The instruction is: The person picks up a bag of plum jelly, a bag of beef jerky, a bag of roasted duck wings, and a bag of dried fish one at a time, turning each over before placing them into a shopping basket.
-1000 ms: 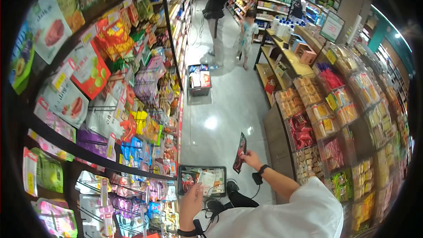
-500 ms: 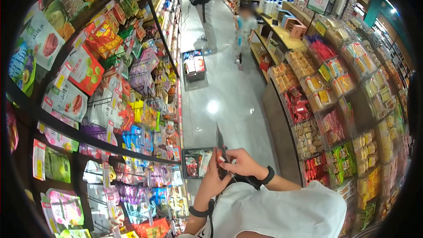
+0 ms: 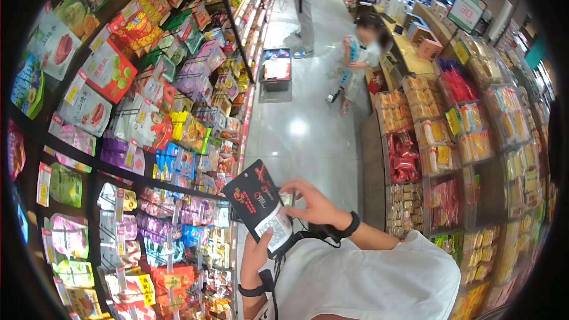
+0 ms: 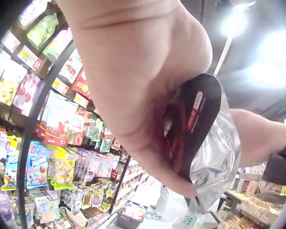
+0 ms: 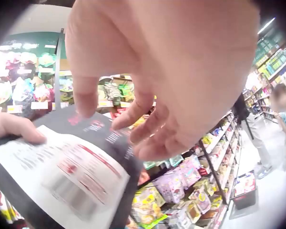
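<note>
A black snack packet (image 3: 252, 195) with red print and a white barcode label (image 5: 81, 179) faces up in front of my body. My left hand (image 3: 256, 252) grips its near left edge, the thumb lying over the label. In the left wrist view, that hand's fingers wrap the packet's other side, where silver foil (image 4: 219, 152) shows. At the packet's right edge is my right hand (image 3: 317, 201), its fingers bent loosely over the printed face without closing round it.
Hanging snack bags (image 3: 136, 115) fill the left shelves. Bins of packed snacks (image 3: 438, 154) line the right. Ahead in the aisle are a loaded basket (image 3: 276, 86), a standing person (image 3: 303, 18) and a child (image 3: 361, 53). Another basket is mostly hidden behind the packet.
The packet passed from my right hand to my left and turned from edge-on to label up. The paper my left hand held is gone from it. The child came nearer.
</note>
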A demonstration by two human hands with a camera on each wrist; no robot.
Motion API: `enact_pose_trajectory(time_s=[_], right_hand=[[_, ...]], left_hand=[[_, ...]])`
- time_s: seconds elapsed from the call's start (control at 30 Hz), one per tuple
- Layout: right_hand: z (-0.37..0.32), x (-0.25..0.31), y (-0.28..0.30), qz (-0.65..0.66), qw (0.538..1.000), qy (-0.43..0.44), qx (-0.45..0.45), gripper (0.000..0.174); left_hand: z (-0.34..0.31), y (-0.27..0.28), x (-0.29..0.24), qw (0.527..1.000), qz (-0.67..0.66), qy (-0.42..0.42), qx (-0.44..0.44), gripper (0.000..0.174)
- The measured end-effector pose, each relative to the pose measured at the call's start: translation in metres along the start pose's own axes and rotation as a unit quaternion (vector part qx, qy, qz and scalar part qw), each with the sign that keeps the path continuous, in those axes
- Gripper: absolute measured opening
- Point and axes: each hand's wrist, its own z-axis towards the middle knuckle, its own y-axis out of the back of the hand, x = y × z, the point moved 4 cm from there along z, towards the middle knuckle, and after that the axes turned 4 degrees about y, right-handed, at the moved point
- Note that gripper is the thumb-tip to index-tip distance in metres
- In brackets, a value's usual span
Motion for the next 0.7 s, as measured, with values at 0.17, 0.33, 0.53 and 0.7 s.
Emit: enact_pose_trajectory(time_s=[0.17, 0.33, 0.53, 0.7], right_hand=[[-0.009, -0.024, 0.030, 0.072, 0.976, -0.089, 0.188, 0.050], [-0.004, 0.021, 0.005, 0.075, 0.946, -0.036, 0.314, 0.032], [-0.014, 0.048, -0.067, 0.062, 0.927, -0.009, 0.371, 0.030], [-0.053, 0.072, -0.142, 0.117, 0.900, 0.020, 0.420, 0.034]], left_hand=[[-0.031, -0.029, -0.010, 0.996, -0.086, 0.004, -0.021, 0.045], [-0.072, -0.030, -0.014, 0.988, -0.093, -0.067, -0.100, 0.044], [-0.147, 0.007, 0.007, 0.954, -0.066, -0.130, -0.262, 0.031], [-0.226, 0.027, 0.039, 0.937, -0.085, -0.130, -0.314, 0.026]])
